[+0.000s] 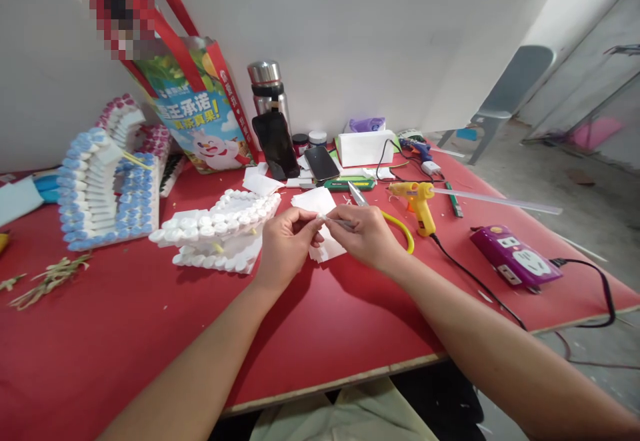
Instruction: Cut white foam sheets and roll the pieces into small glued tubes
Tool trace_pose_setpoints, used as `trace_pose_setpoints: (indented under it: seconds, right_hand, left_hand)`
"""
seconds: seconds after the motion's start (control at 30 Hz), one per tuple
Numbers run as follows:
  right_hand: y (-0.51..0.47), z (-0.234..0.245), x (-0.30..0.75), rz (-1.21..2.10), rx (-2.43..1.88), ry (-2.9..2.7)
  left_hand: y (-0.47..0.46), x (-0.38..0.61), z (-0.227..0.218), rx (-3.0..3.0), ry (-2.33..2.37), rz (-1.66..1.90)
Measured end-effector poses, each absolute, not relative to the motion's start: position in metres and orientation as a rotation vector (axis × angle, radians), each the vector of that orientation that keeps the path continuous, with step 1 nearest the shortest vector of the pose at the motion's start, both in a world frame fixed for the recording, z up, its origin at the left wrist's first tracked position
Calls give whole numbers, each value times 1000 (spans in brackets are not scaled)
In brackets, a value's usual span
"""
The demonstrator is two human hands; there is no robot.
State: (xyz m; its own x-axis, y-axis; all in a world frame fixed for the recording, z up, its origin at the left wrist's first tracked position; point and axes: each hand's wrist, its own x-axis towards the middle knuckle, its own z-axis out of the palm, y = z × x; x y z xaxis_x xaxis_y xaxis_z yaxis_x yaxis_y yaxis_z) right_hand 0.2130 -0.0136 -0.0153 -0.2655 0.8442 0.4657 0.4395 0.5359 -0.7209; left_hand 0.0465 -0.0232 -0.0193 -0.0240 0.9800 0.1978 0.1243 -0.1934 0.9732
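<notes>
My left hand [290, 241] and my right hand [363, 234] meet above the middle of the red table. Their fingertips pinch a small white piece [321, 216] between them, too small to name. A grey sliver shows under my right fingers; I cannot make out what it is. Below the hands lies a stack of white paper [327, 249]. Scissors with a yellow handle [407, 233] lie behind my right hand, which partly hides them. Left of my left hand stands a white model [215, 228] covered in rounded white pieces.
A blue and white model [107, 188] stands at left near a shopping bag [200, 114]. Behind are a propped phone [276, 144], a steel flask [267, 84] and a green cutter [345, 184]. At right lie a yellow glue gun [420, 204] and a purple power strip [515, 258] with cords.
</notes>
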Motion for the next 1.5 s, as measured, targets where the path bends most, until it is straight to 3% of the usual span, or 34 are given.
trace_pose_setpoints:
  seconds: [0.47,0.8,1.1,1.2,1.37,1.43,1.5]
  right_hand:
    - [-15,-18,210,838,-1132,-1813]
    - [-6,-16,224,1083,-1012,-1872]
    - [-6,-17,218,1137,-1099,-1776]
    - [-10,-17,213,1025,-1207,-1786]
    - [-16,-14,208,563,-1182,-1883]
    - [-15,-10,211,855,-1153,-1779]
    - [-10,-4,217,1442,-1040,-1546]
  left_hand:
    - [-28,46,-32,2179,1248,1510]
    - [-15,32,-17,1324,1020,1099]
    - [-16,33,-19,1350,1042,1062]
    - [-19,38,-19,1418,1090,1137]
    - [-23,44,-16,1441,1107,1238]
    - [-21,42,-15,1474,1121,1231]
    - [-19,37,-13,1554,1150,1224]
